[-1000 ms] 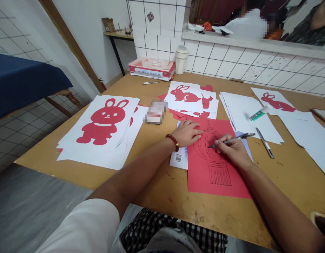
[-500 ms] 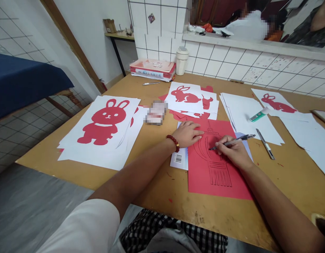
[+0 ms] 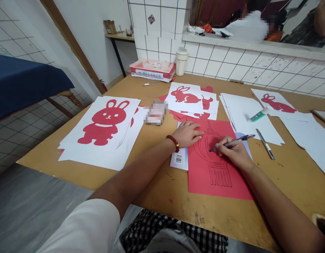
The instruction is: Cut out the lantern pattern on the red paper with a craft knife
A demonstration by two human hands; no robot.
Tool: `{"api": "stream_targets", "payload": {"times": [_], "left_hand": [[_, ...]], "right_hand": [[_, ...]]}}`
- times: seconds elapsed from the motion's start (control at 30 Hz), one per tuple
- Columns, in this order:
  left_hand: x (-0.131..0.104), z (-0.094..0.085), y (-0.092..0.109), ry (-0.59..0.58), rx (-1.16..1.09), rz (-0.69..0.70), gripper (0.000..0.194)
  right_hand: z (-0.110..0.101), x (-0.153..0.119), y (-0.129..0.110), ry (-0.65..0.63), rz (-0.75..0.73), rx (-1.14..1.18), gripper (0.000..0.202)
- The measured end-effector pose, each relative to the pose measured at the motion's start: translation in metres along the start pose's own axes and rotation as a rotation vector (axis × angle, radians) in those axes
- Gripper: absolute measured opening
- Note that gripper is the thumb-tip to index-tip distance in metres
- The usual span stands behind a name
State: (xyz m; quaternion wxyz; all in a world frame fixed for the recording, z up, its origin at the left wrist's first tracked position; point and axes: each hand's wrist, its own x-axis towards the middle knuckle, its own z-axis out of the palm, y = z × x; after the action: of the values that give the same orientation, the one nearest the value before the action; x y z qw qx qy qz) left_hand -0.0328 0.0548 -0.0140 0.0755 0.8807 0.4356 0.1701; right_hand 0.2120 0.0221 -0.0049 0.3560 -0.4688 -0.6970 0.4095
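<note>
A sheet of red paper (image 3: 199, 179) lies on the table in front of me, with a tasselled lantern outlined on it in dark lines. My right hand (image 3: 232, 151) is closed around a pen (image 3: 234, 141), its tip at the lantern's body. Lying flat with fingers spread, my left hand (image 3: 187, 134) rests on the red sheet's upper left edge. Under the sheet, a pale booklet with a barcode (image 3: 179, 161) sticks out at the left. A utility knife (image 3: 265, 144) lies to the right of my right hand.
White sheets with red paper rabbits lie left (image 3: 101, 123), behind (image 3: 185, 96) and far right (image 3: 275, 103). A glue stick (image 3: 258, 115) rests on blank paper. Paper packs (image 3: 153, 68) and a white cup (image 3: 181, 61) stand by the tiled wall. A person (image 3: 249, 26) shows beyond the opening.
The pen tip has shifted very slightly on the lantern drawing, together with my right hand. My left hand stays in place.
</note>
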Motion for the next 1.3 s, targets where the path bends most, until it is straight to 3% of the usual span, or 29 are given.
{"api": "stream_targets", "payload": {"times": [1.3], "left_hand": [[0.0,0.001,-0.001,0.006,0.001,0.002,0.033]], "right_hand": [[0.002,-0.003,-0.011,-0.02,-0.001,-0.008,0.037]]}}
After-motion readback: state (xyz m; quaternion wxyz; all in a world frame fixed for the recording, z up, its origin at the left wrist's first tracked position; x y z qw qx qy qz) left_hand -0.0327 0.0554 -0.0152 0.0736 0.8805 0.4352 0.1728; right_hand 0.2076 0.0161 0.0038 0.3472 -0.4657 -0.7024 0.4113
